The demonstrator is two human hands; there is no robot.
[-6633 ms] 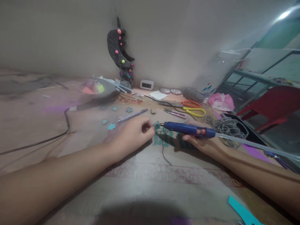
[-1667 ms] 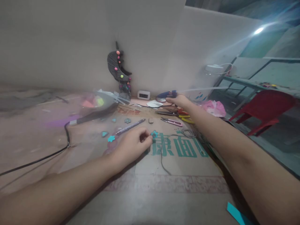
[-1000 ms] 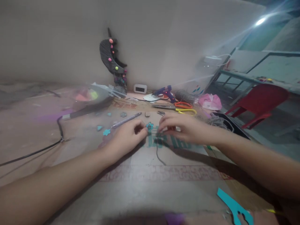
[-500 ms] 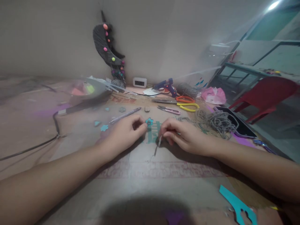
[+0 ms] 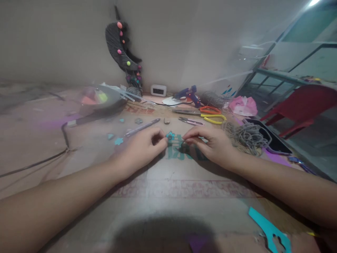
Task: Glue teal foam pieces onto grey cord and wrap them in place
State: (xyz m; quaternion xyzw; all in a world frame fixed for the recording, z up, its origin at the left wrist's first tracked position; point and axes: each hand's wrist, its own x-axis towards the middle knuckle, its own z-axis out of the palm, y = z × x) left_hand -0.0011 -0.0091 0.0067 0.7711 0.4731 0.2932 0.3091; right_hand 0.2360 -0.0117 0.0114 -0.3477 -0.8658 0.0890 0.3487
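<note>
My left hand [image 5: 151, 144] is nearly closed, thumb and forefinger pinched at the near-left edge of a small blue flower [image 5: 170, 135], probably to keep it steady while its middle stays uncovered. The flower is between my hands, touching my left fingertips and just short of the right ones. My right hand [image 5: 207, 142] hovers close on the other side, fingertips drawn together; I can't tell whether anything thin is caught in them. Both forearms lie low, which I'd guess steadies such small work.

Beyond my right hand, the glue gun [image 5: 191, 94] points left, its tip by a white piece [image 5: 171, 101], perhaps there to catch drips. Scissors [image 5: 204, 115] and pink snips [image 5: 193, 122] lie nearer, within easy reach, and loose grey yarn [image 5: 246, 138] heaps to the right. Left of my left hand are a second flower [image 5: 118, 141] and a triangle [image 5: 110, 136], apart from the work; a pen [image 5: 143, 127] lies just past my knuckles.

Under my hands is printed cardboard [image 5: 158, 168]. Ahead, a clock [image 5: 158, 90] stands by a pale wall [image 5: 184, 45], where a dark yarn moon [image 5: 116, 45] hangs. Far right is a red chair [image 5: 305, 109].
</note>
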